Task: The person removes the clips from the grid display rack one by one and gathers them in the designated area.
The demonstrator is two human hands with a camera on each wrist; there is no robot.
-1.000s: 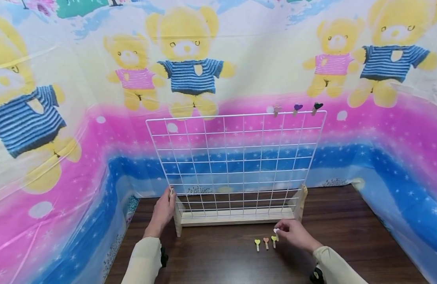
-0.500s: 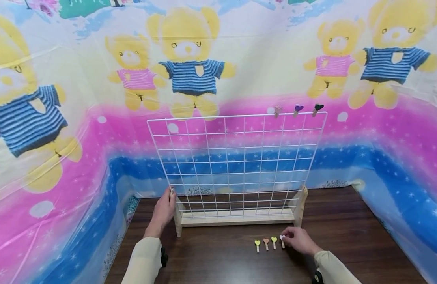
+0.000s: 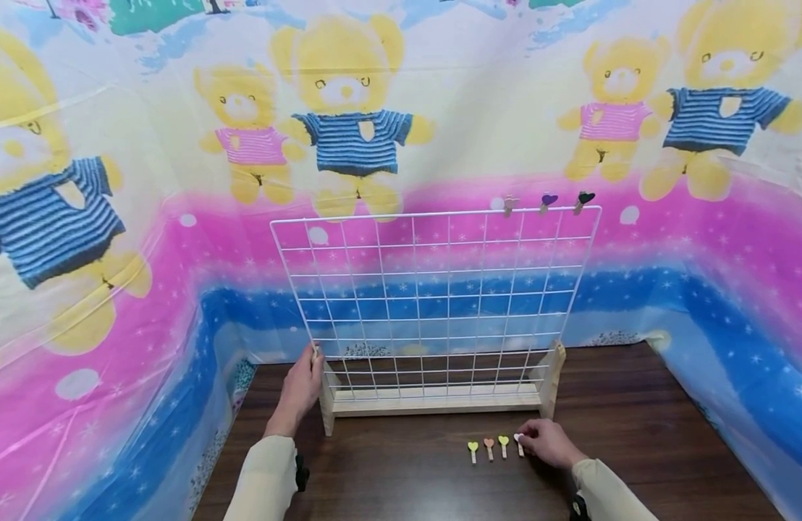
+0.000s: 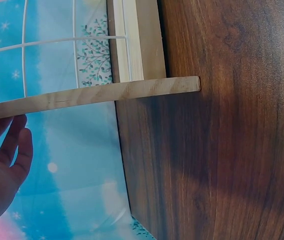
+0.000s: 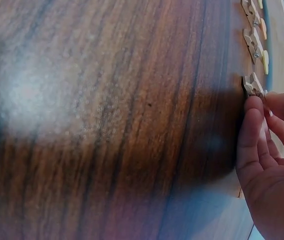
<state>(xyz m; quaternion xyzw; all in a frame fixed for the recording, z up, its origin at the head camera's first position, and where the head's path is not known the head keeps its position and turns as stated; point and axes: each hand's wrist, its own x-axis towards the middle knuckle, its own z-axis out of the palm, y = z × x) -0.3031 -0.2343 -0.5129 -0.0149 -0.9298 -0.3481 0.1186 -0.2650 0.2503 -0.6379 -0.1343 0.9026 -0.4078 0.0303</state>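
Observation:
My left hand touches the outer side of the left wooden upright of a white wire grid rack; its thumb is hard to make out. In the left wrist view, several fingertips of that hand lie against the wood. My right hand pinches a small clothespin with a white heart at the tabletop. To its left, in a row, lie a yellow-green heart clothespin, an orange one and another yellow-green one. In the right wrist view, thumb and fingers meet at the held clothespin.
Pink, purple and dark heart clothespins sit on the grid's top bar at the right. The rack's wooden base stands on the dark wood table. A bear-patterned cloth surrounds the table's back and sides.
My right hand has lowered the white heart clothespin and moved it right, to the row's right end. It has stayed there since half a second ago. The left hand keeps its place.

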